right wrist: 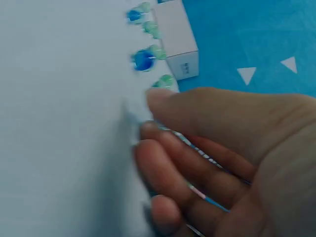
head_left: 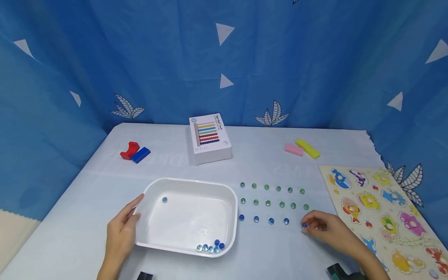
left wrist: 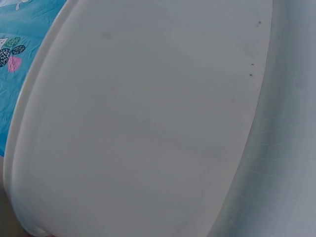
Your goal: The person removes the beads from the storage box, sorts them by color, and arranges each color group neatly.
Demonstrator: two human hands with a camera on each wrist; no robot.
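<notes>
My left hand (head_left: 120,233) grips the left rim of a white tray (head_left: 185,182), thumb over the edge. One pale marble (head_left: 165,200) lies at the tray's far left, and several clear and blue marbles (head_left: 216,249) cluster in its near right corner. In the left wrist view the tray's broad white outside (left wrist: 138,118) fills most of the picture. My right hand (head_left: 329,229) pinches a dark blue marble (head_left: 304,225) between thumb and fingertips, low over the cloth at the right end of a row of blue marbles (head_left: 271,221). The right wrist view hides that marble.
Two rows of green marbles (head_left: 268,203) lie beyond the blue row. A picture puzzle board (head_left: 364,186) is on the right. Farther back are a white box (head_left: 213,155), red (head_left: 131,149) and blue (head_left: 141,154) blocks, and pink (head_left: 294,149) and yellow (head_left: 308,148) blocks.
</notes>
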